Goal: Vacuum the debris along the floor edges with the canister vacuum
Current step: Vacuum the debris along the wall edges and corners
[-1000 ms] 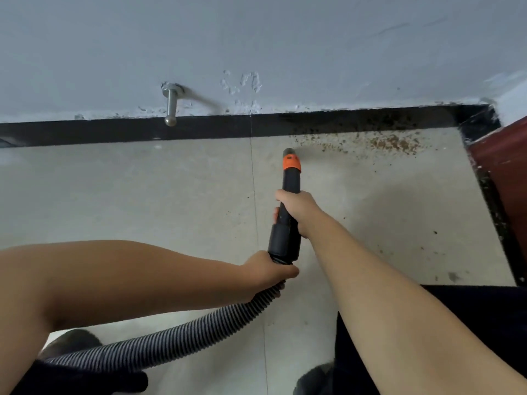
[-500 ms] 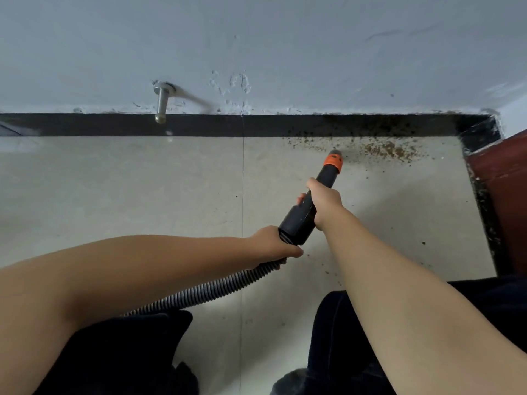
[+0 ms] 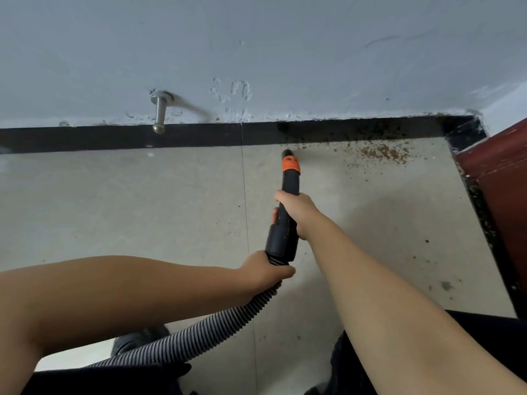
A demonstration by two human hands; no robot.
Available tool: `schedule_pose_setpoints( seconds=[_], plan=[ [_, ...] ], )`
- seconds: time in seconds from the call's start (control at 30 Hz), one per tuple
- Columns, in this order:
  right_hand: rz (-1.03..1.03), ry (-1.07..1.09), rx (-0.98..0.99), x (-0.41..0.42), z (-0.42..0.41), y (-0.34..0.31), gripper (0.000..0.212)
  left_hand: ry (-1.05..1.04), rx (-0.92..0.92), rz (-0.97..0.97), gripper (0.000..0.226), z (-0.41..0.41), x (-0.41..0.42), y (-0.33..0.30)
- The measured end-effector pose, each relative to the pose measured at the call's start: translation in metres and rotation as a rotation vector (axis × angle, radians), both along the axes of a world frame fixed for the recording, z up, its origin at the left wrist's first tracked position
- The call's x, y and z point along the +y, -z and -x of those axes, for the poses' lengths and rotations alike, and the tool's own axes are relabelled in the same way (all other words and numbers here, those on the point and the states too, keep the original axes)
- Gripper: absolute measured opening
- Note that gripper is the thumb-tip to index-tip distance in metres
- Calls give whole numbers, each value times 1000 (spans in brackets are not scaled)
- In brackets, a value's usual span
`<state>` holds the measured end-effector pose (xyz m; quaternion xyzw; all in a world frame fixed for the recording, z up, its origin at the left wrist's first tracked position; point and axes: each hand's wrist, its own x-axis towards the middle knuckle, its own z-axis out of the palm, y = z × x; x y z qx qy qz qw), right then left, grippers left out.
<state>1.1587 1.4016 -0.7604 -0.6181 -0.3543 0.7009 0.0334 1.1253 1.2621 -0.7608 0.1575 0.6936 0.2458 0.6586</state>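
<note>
While the black vacuum wand with the orange collar (image 3: 286, 206) is pointed at the wall, its tip is placed on the pale tiled floor (image 3: 142, 206) just short of the black skirting strip (image 3: 114, 136). The wand's mid-section is gripped by the right hand (image 3: 298, 213), with the fingers wrapped around the tube. The ribbed grey-and-black hose (image 3: 205, 336) is held at its joint with the wand by the left hand (image 3: 266, 270), fingers curled over it. Brown crumbly debris (image 3: 382, 152) is spread along the floor edge to the right of the tip, near the corner, with scattered dark specks beside it. A metal door stop (image 3: 159, 114) is fixed to the grey painted wall (image 3: 285, 52) at the left. A dark red panel (image 3: 502, 178) is seen at the right edge.
</note>
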Motion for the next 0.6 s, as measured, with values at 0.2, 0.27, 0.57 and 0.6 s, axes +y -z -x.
schedule_pose_setpoints(
  seconds=[0.2, 0.27, 0.57, 0.6],
  plan=[
    [3, 113, 14, 13, 5, 4, 14, 37, 60, -30, 22, 14, 14, -2],
    [5, 183, 5, 27, -6, 4, 13, 82, 68, -48, 24, 13, 28, -4],
    [-16, 309, -52, 84, -52, 14, 15, 128, 29, -65, 25, -19, 89, -1],
    [-16, 300, -43, 87, -54, 14, 15, 127, 28, -64, 23, -22, 92, -1]
  ],
)
